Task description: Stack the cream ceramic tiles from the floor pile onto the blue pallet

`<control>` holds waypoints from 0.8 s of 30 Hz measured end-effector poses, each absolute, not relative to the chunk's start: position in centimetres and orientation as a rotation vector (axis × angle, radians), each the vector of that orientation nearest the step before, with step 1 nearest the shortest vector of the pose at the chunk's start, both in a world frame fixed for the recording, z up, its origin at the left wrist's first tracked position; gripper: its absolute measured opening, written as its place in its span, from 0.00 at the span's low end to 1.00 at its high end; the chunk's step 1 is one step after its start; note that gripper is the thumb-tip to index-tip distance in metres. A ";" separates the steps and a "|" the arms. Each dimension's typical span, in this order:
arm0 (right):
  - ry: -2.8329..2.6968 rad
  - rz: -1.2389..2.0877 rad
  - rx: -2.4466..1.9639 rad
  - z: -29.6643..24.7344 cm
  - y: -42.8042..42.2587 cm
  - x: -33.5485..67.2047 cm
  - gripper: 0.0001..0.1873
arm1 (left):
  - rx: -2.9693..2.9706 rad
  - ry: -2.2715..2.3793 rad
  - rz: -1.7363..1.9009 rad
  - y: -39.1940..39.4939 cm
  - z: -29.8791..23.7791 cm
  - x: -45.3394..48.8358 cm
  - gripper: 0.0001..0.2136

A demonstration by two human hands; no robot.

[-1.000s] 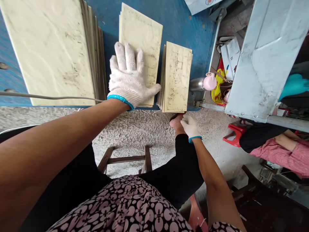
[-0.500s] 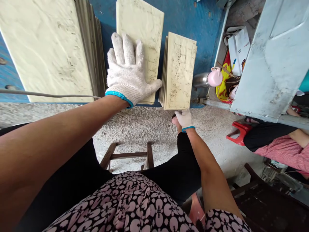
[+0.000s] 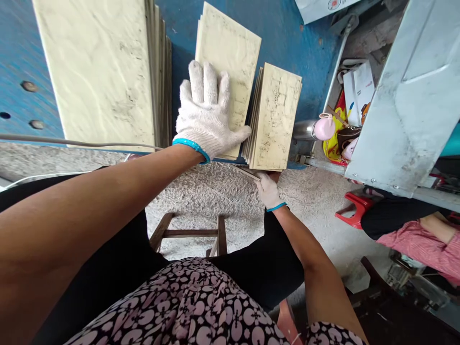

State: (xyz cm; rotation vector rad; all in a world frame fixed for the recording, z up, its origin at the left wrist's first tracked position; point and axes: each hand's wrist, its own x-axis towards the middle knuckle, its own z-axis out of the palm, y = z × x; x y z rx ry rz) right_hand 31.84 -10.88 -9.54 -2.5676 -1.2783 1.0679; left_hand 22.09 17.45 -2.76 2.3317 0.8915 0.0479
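My left hand [image 3: 208, 112], in a white knit glove with a blue cuff, lies flat with fingers spread on the middle stack of cream marbled panels [image 3: 233, 45]. Its thumb reaches toward the smaller stack of cream panels [image 3: 278, 115] on the right. Below the table's front edge, my right hand [image 3: 269, 190], gloved the same way, is closed on the end of a thin flat strip [image 3: 246, 172]. Only a narrow edge of that piece shows; the tabletop and panels hide the rest. A tall stack of larger cream panels [image 3: 97, 72] stands left of my left hand.
The stacks stand on a blue table [image 3: 280, 28]. A steel flask with a pink lid [image 3: 323, 128] lies at its right, near bags and a grey metal panel [image 3: 413, 96]. A grey cable [image 3: 79, 143] crosses at left. Another person sits by a red stool [image 3: 354, 211].
The view has shifted, so the stacks appear further right and lower. My right hand has moved slightly left relative to the small stack, and a thin strip now shows at its fingers. My left hand stays flat.
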 end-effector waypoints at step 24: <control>-0.745 0.645 -2.248 2.5 -3.6 42.1 0.17 | 2.427 0.924 -0.011 17.6 -1.9 22.4 0.50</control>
